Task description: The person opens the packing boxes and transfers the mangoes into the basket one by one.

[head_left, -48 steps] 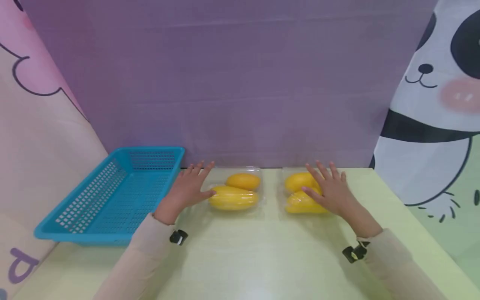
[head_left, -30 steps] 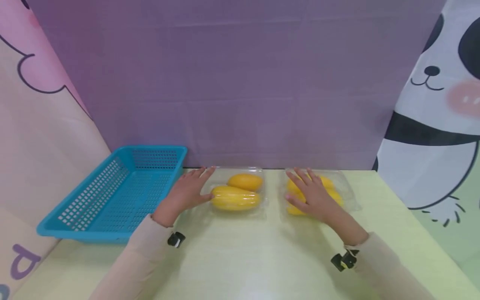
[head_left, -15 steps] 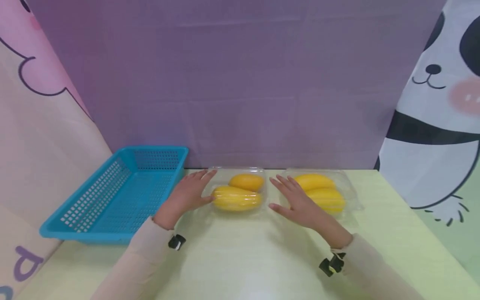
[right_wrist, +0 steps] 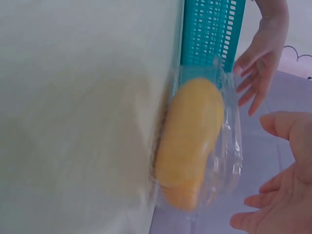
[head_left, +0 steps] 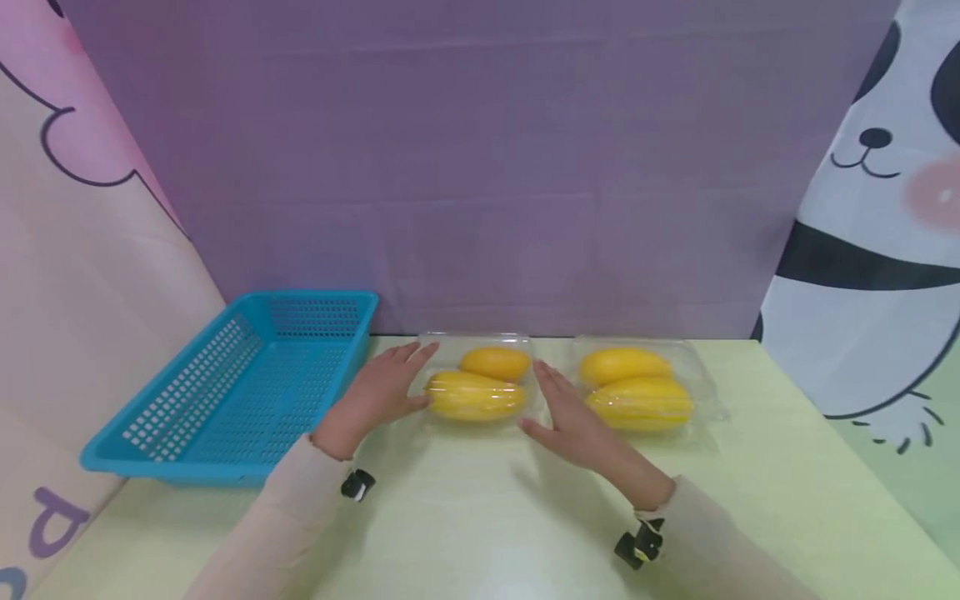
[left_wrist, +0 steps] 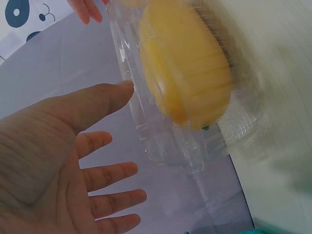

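Two clear plastic clamshell boxes stand on the table, each with two yellow, mango-like fruits inside. Beside the left end of the left box (head_left: 480,340) is my left hand (head_left: 381,392), fingers spread and thumb close to the box wall. My right hand (head_left: 573,421) hovers at that box's right end, fingers extended, in front of the gap between the boxes. Neither hand holds anything. In the left wrist view, the thumb (left_wrist: 105,100) overlaps the box's edge. The right box (head_left: 701,379) sits to the right of my right hand, its fruits (head_left: 641,404) lying lengthwise.
A blue perforated plastic basket (head_left: 172,475) stands to the left of my left hand. Behind the table (head_left: 465,517) rises a purple backdrop (head_left: 480,183), with printed cartoon panels at both sides. Black wrist cameras are strapped at both cuffs.
My right hand has moved left, from over the right box to the right end of the left box. My left hand has stayed nearly in place. The boxes have not visibly moved.
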